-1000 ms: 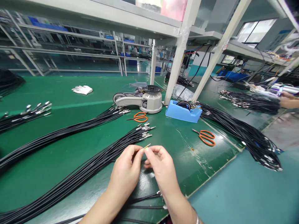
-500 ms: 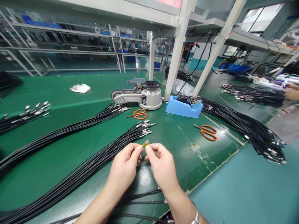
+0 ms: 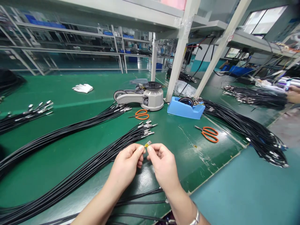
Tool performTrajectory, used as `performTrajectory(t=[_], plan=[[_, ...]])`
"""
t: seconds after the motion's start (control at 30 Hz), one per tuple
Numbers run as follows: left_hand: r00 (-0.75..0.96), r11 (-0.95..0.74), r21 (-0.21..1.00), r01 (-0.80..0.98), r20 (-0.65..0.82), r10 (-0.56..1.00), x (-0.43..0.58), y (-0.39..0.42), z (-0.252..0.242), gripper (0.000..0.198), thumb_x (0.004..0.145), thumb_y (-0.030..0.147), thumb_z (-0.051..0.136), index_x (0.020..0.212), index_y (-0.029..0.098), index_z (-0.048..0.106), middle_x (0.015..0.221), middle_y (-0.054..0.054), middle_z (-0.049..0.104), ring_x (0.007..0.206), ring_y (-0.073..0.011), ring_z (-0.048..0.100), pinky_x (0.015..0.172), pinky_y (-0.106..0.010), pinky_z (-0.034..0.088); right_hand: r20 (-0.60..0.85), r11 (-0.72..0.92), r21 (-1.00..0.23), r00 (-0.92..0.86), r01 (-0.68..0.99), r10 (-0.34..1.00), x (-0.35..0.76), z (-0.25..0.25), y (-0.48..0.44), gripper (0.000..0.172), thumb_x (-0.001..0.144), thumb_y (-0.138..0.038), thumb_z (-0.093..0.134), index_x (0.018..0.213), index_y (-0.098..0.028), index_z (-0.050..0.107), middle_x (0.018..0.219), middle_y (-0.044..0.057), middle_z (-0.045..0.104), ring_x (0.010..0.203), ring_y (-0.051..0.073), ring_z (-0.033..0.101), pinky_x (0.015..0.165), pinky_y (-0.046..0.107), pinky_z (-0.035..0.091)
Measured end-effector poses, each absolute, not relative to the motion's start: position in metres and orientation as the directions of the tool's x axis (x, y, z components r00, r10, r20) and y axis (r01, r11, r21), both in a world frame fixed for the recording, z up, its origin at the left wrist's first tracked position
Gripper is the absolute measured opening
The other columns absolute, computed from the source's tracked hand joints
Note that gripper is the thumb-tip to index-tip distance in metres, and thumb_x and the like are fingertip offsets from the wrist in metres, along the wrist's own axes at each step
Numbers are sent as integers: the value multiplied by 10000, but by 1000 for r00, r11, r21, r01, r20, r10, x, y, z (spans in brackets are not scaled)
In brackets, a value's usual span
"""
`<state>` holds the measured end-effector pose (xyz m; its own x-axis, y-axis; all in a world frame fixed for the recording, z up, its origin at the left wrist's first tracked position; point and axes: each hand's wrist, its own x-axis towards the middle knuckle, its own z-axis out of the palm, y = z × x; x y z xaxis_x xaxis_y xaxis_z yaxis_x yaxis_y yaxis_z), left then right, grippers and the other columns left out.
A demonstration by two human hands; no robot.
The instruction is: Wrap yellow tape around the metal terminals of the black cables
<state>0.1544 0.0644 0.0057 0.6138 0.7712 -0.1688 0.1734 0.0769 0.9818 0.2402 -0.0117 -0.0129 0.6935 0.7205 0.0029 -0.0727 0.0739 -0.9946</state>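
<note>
Pinched between thumb and forefinger of my left hand is a small silver cable connector with a bit of amber tape on it. My right hand pinches at the same piece from the other side, fingertips close to the tape. The cable behind the connector is mostly hidden by my hands. Just beyond lies a bundle of black cables with silver connector ends. A few more black cables run beneath my forearms.
A grey tape dispenser and a blue tape holder stand ahead. Orange-handled scissors and a second pair lie nearby. More cable bundles cover the left, others the right. A white glove lies behind; another person's hand shows far right.
Both hands stay together at the connector, which has tilted slightly and shows more of its silver face. The whole view has shifted a little.
</note>
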Motion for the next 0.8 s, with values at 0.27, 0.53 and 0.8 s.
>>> performTrajectory(t=[0.27, 0.53, 0.8], plan=[[836, 232, 963, 137, -238, 495, 141, 80, 15, 286, 741, 417, 605, 635, 156, 549, 464, 63, 399, 427, -68, 321, 443, -210, 278, 140, 162, -987, 592, 16, 794, 251, -21, -17, 111, 826, -291, 601, 839, -181, 602, 785, 17, 637, 714, 142, 605, 688, 257, 491], [920, 329, 917, 226, -313, 238, 133, 84, 20, 280, 712, 410, 632, 603, 158, 575, 437, 85, 323, 389, -52, 233, 414, -205, 224, 447, 340, -866, 261, 367, 856, 273, -6, -30, 113, 843, -233, 590, 841, -240, 703, 814, 31, 661, 797, 176, 602, 777, 312, 479], [781, -489, 848, 203, 161, 603, 150, 63, 11, 191, 833, 318, 510, 763, 201, 645, 747, -3, 646, 712, -149, 572, 682, -261, 436, 36, 74, -995, 475, -62, 879, 291, -11, -45, 251, 771, -364, 656, 920, -164, 686, 810, 48, 691, 691, 152, 640, 643, 275, 530]])
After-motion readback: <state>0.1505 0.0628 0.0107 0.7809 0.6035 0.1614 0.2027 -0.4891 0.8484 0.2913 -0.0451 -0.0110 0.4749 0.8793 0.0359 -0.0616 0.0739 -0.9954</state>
